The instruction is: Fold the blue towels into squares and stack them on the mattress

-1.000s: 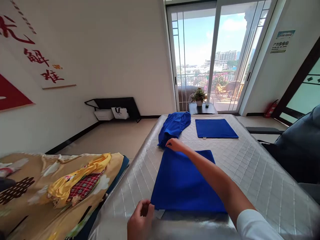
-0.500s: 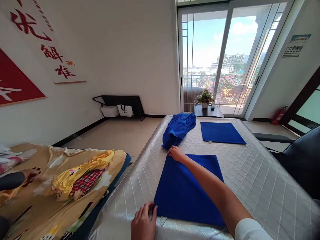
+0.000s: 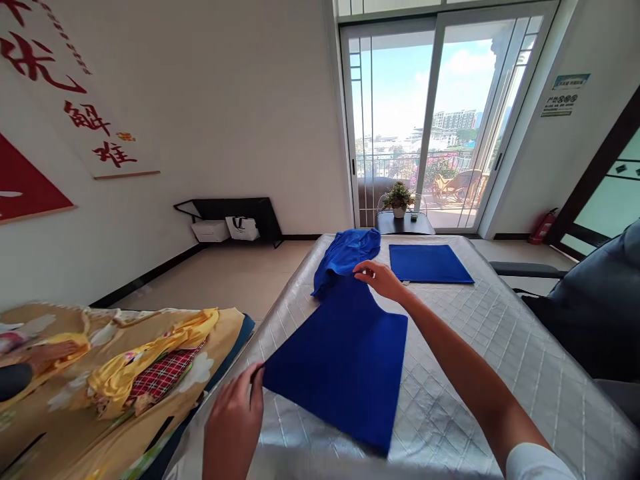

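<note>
Fingers [image 3: 257, 393] pinched together, holding blue cloth [image 3: 345, 353]

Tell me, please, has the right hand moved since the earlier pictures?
Yes, the right hand has moved right, nearer the farther flat blue rectangular cloth on the silver quilted mattress.

Pale walls w/ red calligraphy [image 3: 97, 137], sunlit sliding drs [image 3: 425, 127], tiled flr [image 3: 245, 270]

daylight from the glass door [image 3: 390, 127], dim walls, edges stretched
</note>
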Motion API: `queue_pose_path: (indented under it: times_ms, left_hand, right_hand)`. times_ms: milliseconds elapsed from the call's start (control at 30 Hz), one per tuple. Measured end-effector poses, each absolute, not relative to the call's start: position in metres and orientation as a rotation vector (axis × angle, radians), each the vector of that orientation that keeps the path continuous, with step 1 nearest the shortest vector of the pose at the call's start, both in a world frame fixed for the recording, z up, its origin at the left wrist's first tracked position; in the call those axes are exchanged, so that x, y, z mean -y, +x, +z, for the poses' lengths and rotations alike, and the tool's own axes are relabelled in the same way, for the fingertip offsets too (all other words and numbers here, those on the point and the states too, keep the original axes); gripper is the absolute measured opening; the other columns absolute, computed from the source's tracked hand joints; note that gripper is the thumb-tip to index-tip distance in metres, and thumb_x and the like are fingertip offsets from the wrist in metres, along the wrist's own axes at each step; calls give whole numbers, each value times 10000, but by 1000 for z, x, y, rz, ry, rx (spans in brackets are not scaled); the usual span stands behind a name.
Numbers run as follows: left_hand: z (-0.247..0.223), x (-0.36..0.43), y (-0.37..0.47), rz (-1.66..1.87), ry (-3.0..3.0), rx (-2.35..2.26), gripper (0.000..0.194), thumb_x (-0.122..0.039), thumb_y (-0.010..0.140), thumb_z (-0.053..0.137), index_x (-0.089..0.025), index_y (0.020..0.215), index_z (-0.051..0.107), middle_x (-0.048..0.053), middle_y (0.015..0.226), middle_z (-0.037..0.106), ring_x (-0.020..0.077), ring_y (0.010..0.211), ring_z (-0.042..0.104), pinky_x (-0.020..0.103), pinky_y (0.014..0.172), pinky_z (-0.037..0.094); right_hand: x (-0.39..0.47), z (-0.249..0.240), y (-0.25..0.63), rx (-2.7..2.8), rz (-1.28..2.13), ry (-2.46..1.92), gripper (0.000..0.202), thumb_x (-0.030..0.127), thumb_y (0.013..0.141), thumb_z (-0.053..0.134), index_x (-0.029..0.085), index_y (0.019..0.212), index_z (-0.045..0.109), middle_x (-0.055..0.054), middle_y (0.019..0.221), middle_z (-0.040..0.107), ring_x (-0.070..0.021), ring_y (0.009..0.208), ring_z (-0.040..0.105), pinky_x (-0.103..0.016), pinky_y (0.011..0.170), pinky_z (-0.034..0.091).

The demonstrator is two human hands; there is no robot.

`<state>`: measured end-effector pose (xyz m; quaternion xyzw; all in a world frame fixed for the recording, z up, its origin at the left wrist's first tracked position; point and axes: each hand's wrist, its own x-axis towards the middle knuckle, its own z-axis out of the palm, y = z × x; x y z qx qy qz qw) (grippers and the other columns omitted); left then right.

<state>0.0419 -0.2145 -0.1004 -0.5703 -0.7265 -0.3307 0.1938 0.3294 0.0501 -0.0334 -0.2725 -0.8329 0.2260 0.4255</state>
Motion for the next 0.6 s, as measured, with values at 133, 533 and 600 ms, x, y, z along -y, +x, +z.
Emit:
queue_pose_path:
  times_ms: [133, 533, 600]
  left_hand:
    - [-17, 213, 74, -907, -1524, 1643, 426, -409, 1042, 417, -141, 1182, 717, 118, 1107, 767, 255, 987, 699, 428, 1008, 513]
    - [62, 200, 130, -906, -1615, 1472, 390, -355, 1040, 413, -223, 1311, 660, 64, 1197, 735, 259, 1055, 667, 451, 1009, 514]
    - [64, 193, 133, -884, -1647, 1446, 388, -365, 1038, 424, -207, 1301, 662, 65, 1192, 734, 258, 1037, 672, 435, 1005, 506]
  right_hand:
    - [-14, 15, 395, 1924, 502, -643, 268, 412, 983, 616, 247, 1156, 739, -4, 884, 654, -132, 756, 558, -268, 733, 463]
    - [57, 49, 494, 1644, 265, -781, 205, 442, 940, 677, 259, 990, 754, -6, 877, 659, -140, 727, 543, -274, 677, 476]
    - [60, 49, 503, 1671, 227, -779, 205, 439, 945, 672, 262, 1003, 757, -13, 907, 661, -137, 723, 545, -273, 664, 477]
